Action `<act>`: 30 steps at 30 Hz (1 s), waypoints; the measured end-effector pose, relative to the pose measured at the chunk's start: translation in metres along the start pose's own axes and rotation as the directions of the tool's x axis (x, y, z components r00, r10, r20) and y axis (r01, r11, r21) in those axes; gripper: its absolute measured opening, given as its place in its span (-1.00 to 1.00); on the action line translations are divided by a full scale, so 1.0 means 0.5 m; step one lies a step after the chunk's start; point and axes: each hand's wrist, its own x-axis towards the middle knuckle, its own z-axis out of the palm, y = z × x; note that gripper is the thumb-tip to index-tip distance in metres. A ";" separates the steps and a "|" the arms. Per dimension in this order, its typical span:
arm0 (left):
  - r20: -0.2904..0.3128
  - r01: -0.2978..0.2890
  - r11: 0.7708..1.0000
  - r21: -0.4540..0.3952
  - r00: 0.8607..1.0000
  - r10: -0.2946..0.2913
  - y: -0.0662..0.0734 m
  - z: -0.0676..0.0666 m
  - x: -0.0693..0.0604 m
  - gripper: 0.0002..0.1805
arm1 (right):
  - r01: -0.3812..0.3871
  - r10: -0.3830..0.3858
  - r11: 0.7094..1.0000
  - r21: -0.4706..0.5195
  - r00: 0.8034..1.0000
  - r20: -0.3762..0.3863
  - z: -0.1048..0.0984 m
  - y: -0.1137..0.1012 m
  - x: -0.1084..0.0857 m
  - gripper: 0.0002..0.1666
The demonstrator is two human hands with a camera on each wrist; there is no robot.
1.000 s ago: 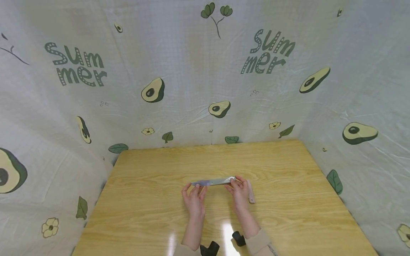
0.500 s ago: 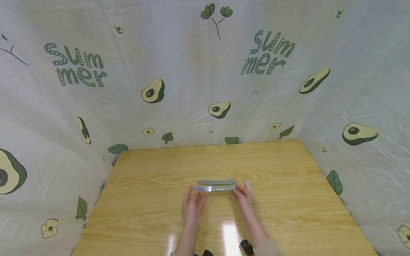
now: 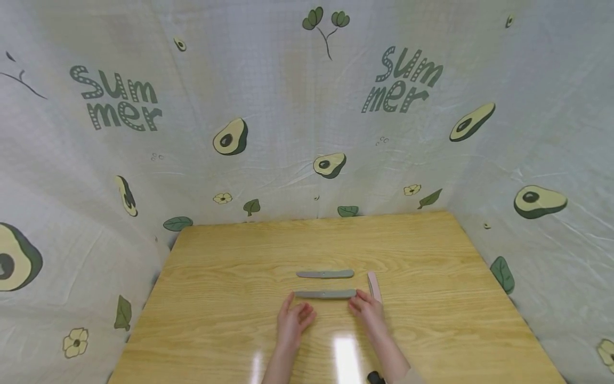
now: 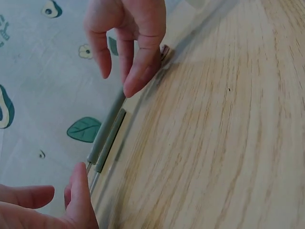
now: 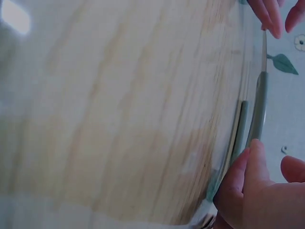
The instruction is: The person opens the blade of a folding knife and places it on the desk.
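A knife with a grey-green handle is held level between both hands, its blade pointing left. My left hand pinches the blade tip between thumb and finger. At the other end, the fingertips of my right hand grip the handle's butt. In the right wrist view the held knife appears raised off the table. Behind it, a second grey-green knife lies on the table, parallel to the first. Just beyond my right hand lies a slim pink object, partly covered by the fingers.
The wooden table reaches to a cloth backdrop printed with avocados and leaves, which also rises at both sides. Light glares off the table's front. A black wrist mount shows at the bottom edge.
The two knives, nearly overlapping at first, now lie apart. Both hands have drawn the held knife back towards the person, and its blade has turned edge-up or flatter, while the other stays behind.
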 end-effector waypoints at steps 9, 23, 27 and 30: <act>0.009 0.033 0.998 0.062 0.999 -0.034 -0.010 -0.002 0.005 -0.23 | -0.013 0.013 1.000 0.010 1.000 0.016 -0.011 0.009 -0.004 -0.33; 0.065 0.034 0.994 0.103 0.997 -0.041 -0.013 -0.010 0.004 -0.19 | -0.033 0.036 0.998 -0.059 0.998 0.053 -0.024 0.001 -0.012 -0.35; 0.075 0.029 0.993 0.115 0.996 -0.038 -0.014 -0.012 0.004 -0.18 | -0.029 0.033 0.996 -0.081 0.998 0.052 -0.025 0.003 -0.010 -0.35; 0.077 0.022 0.991 0.134 0.996 -0.032 -0.012 -0.012 0.003 -0.18 | -0.018 0.022 0.996 -0.085 0.998 0.054 -0.025 0.003 -0.009 -0.35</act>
